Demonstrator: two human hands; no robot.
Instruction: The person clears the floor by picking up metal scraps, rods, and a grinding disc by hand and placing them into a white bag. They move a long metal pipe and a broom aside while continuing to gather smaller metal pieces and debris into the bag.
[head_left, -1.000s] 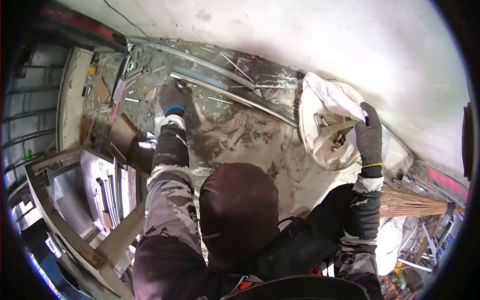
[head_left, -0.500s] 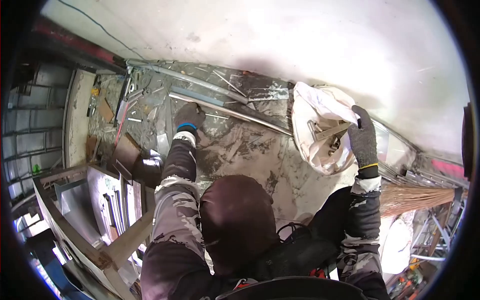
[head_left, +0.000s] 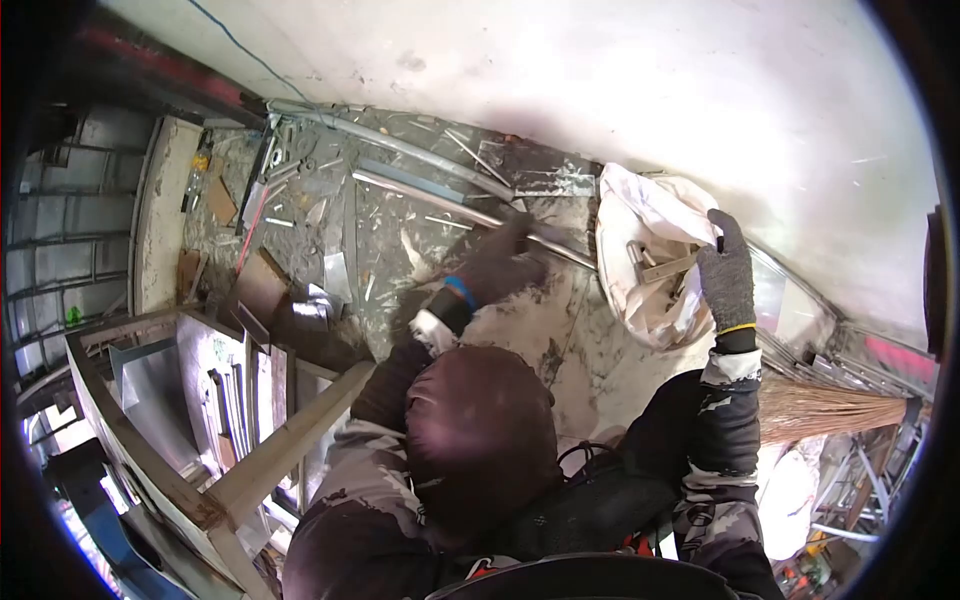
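Note:
My right hand [head_left: 727, 275], in a grey knit glove with a yellow cuff edge, is closed on the rim of a white sack [head_left: 622, 215]. The sack stands with its mouth spread, and metal pieces [head_left: 668, 270] lie inside it. My left hand [head_left: 500, 265], in a dark grey glove with a blue cuff edge, is over the floor to the left of the sack. Motion smears its fingers, so I cannot tell what they hold. Close to its fingertips runs a long shiny metal tube [head_left: 425, 199], one end reaching the sack.
A thicker grey pipe [head_left: 420, 155] lies along the white wall [head_left: 560, 70]. Metal scraps and offcuts litter the floor at the left. A wooden-framed rack [head_left: 290, 430] stands at lower left, and a straw broom [head_left: 830, 408] lies at right.
My left hand has moved right, from the left part of the floor toward the sack. My right hand stays on the sack's rim. The view has shifted slightly.

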